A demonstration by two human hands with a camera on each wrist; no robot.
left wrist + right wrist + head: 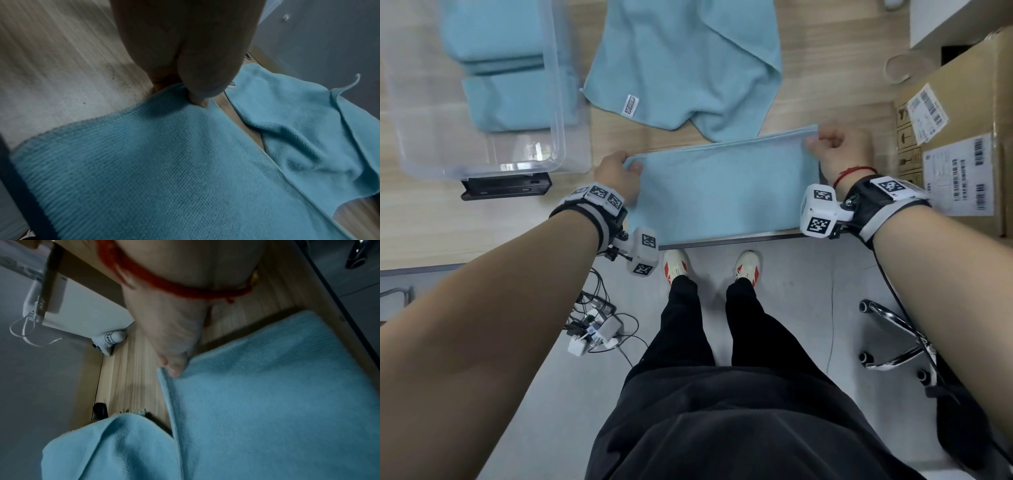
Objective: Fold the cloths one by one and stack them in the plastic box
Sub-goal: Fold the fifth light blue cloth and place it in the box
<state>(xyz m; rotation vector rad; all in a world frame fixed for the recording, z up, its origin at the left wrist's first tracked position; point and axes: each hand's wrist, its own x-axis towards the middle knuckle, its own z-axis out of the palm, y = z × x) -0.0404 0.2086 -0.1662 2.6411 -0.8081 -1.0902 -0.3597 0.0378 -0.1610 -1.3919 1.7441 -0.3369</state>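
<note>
Both my forearms reach out from the bottom of the head view, wrists strapped with marker cubes. My left hand (618, 174) pinches the far left corner of the folded cloth (722, 192), thumb on top, fingers tucked under the edge. My right hand (839, 152) is curled into a loose fist at the far right corner, thumb and fingertips nipping the doubled edge; a red string circles that wrist. Between my hands the cloth lies flat on the counter (482, 222), a long rectangle with its near edge at the counter's lip.

Just beyond it lies a loose cloth (688, 61), rumpled, its white label showing, its top cut off by the frame. To the left stands the box (482, 164), clear plastic, with folded cloths (506, 68) stacked inside; blur and the box wall keep me from counting them. A carton (962, 120) with barcode labels sits at my right.

Each wrist view is dim; my palms hide most of my fingers, and only a fingertip (202, 102) shows on the cloth's corner at left, likewise at right.
</note>
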